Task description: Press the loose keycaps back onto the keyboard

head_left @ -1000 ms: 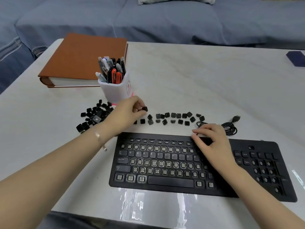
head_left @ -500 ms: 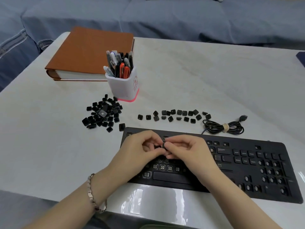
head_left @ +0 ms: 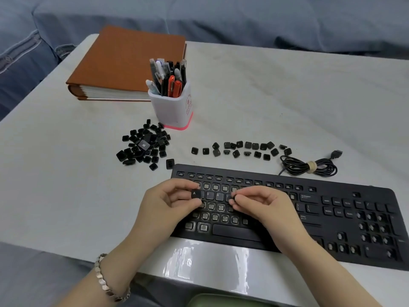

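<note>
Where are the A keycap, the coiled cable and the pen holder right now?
A keycap [head_left: 196,194]: head view, on its lettered top face.
coiled cable [head_left: 294,167]: head view, on the looped strands in its left half.
pen holder [head_left: 174,109]: head view, on its white front wall.

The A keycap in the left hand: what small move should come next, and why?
Probably lower the A keycap, pinched by the left hand, onto a bare switch at the left of the keyboard row just below the seated E, R, T keys; that row looks uncapped.
</note>
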The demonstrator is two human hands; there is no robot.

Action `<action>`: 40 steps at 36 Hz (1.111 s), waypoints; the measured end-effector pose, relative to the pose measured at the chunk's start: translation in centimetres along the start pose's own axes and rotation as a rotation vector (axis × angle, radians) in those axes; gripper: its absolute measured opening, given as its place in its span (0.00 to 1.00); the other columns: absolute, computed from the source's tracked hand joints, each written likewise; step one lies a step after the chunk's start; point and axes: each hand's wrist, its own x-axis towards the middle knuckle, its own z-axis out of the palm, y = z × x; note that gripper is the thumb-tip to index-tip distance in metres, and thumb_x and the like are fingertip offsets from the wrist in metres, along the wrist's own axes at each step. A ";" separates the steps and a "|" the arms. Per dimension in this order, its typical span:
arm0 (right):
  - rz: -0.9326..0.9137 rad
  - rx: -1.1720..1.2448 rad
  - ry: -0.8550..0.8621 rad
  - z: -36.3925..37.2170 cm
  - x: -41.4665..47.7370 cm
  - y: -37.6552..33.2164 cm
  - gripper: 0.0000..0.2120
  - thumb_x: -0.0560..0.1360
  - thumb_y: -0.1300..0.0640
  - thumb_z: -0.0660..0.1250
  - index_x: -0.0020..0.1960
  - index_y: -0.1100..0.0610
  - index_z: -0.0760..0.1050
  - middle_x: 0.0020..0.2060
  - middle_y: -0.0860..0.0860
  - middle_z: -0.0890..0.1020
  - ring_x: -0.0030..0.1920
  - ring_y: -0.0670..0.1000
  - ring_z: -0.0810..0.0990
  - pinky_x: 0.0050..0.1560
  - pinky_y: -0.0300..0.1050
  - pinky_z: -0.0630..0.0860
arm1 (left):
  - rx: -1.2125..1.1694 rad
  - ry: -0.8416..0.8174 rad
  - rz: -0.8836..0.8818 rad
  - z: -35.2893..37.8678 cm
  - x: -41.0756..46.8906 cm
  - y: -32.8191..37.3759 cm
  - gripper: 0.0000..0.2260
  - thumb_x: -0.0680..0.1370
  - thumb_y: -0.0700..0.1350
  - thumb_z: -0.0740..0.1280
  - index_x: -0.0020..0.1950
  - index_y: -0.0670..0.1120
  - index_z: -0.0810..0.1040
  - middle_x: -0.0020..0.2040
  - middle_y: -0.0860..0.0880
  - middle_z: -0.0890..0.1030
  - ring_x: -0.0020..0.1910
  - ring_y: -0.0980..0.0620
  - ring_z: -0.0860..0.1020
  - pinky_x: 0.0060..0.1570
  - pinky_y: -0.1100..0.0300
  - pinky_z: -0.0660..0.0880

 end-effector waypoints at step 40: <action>-0.231 -0.251 0.048 0.3 0.6 3.0 0.17 0.64 0.75 0.72 0.36 0.52 0.79 0.40 0.46 0.81 0.37 0.40 0.81 0.42 0.29 0.75 | 0.691 0.078 0.693 -2.0 1.9 -8.0 0.09 0.72 0.51 0.68 0.42 0.48 0.85 0.50 0.55 0.79 0.51 0.55 0.75 0.49 0.49 0.71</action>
